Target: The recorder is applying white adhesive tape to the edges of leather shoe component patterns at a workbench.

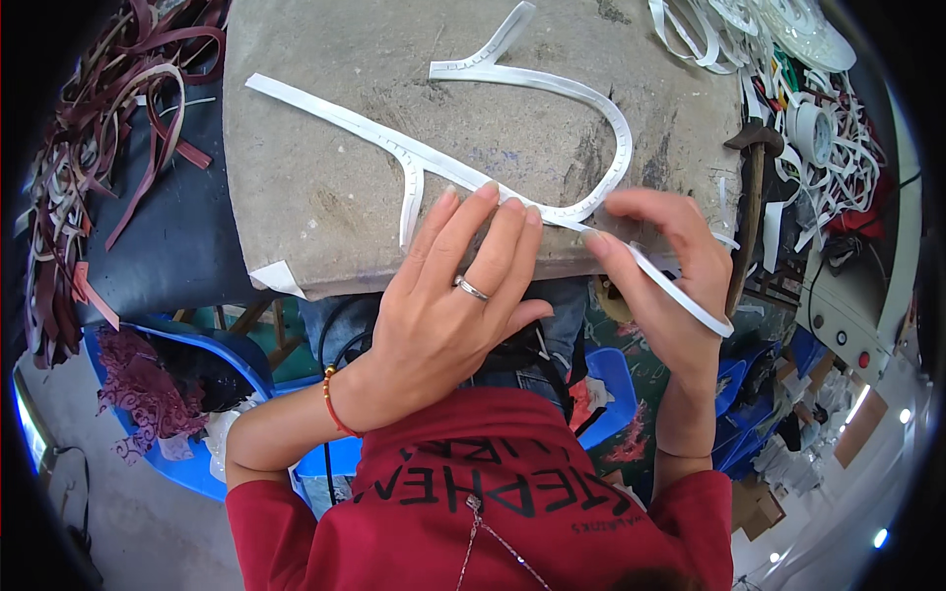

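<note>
A long white strip (335, 116) lies on a worn grey slab (325, 222). Notched curved parts branch from it: a short one bends toward me beside my left hand, and a longer one (613, 113) loops round on the far right. My left hand (439, 286) rests with its fingers stretched out, the fingertips touching the strip. At the strip's right end, my right hand (680, 266) has its thumb and forefinger closed around it. A narrow white tail (685, 297) runs from there across the right palm. What lies under my left fingertips is hidden.
A hammer (754, 148) lies along the slab's right edge. Beyond it are tangled white strips (838, 167) and a tape roll (810, 133). Dark red strips (118, 138) hang in a heap at left. A small white scrap (279, 279) sits at the near left corner.
</note>
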A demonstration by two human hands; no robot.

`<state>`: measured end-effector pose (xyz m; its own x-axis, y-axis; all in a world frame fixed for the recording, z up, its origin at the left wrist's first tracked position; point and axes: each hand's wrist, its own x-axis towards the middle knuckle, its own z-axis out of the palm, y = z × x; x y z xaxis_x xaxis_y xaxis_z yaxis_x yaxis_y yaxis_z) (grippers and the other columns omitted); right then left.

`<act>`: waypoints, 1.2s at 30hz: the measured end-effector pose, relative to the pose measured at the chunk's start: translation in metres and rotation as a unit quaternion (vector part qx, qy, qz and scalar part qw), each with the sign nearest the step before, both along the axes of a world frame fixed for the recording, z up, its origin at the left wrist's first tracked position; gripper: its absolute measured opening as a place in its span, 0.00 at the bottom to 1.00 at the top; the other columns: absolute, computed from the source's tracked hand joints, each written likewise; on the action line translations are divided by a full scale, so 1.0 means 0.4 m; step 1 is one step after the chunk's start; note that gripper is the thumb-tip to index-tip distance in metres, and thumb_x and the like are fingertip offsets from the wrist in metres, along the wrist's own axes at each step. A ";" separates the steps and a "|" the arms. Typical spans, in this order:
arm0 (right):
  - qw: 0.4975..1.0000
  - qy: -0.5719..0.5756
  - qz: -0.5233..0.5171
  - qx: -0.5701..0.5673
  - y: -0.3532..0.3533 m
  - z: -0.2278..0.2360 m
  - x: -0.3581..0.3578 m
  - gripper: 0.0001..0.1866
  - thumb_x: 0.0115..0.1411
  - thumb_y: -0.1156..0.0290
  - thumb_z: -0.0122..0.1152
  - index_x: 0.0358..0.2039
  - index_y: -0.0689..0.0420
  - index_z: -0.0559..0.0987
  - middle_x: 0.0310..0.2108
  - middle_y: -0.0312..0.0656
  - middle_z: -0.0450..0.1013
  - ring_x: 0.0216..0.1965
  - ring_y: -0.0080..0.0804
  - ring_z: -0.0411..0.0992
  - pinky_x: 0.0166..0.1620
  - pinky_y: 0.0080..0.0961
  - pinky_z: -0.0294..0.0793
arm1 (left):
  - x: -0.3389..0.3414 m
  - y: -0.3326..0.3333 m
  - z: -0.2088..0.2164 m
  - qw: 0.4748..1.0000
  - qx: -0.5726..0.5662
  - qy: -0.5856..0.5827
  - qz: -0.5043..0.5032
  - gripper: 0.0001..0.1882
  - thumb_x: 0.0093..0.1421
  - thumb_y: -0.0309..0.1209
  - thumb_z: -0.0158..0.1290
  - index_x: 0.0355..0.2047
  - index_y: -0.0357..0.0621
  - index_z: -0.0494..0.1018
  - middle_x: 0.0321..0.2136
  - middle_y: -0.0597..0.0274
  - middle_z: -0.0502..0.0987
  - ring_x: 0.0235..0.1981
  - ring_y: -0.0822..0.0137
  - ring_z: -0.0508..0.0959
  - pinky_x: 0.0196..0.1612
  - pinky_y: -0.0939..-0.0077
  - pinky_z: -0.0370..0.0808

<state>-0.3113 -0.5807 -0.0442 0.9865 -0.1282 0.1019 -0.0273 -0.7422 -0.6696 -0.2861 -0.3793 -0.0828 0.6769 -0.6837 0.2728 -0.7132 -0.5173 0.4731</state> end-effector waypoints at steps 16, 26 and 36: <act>0.958 -0.060 0.188 -0.207 -0.025 0.029 0.090 0.07 0.45 0.79 0.65 0.27 0.58 0.78 0.31 0.40 0.71 0.34 0.40 0.69 0.37 0.32 0.70 | 0.011 0.006 0.005 0.994 0.069 -0.077 0.021 0.36 0.46 0.56 0.57 0.56 0.61 0.73 0.51 0.59 0.66 0.55 0.56 0.66 0.59 0.55 0.63; 0.992 -0.067 0.062 -0.081 0.124 -0.023 0.017 0.14 0.47 0.75 0.69 0.35 0.56 0.77 0.32 0.41 0.73 0.33 0.39 0.70 0.36 0.32 0.66 | -0.021 0.064 -0.013 0.998 -0.004 -0.031 0.046 0.39 0.45 0.44 0.64 0.54 0.32 0.69 0.54 0.52 0.68 0.58 0.53 0.68 0.61 0.54 0.66; 0.995 0.020 0.076 -0.069 0.072 -0.013 0.052 0.13 0.48 0.74 0.68 0.36 0.55 0.79 0.29 0.39 0.74 0.32 0.36 0.73 0.39 0.29 0.68 | -0.009 0.051 -0.013 0.998 -0.014 -0.037 0.052 0.35 0.46 0.46 0.63 0.54 0.46 0.73 0.51 0.56 0.67 0.54 0.56 0.69 0.59 0.55 0.70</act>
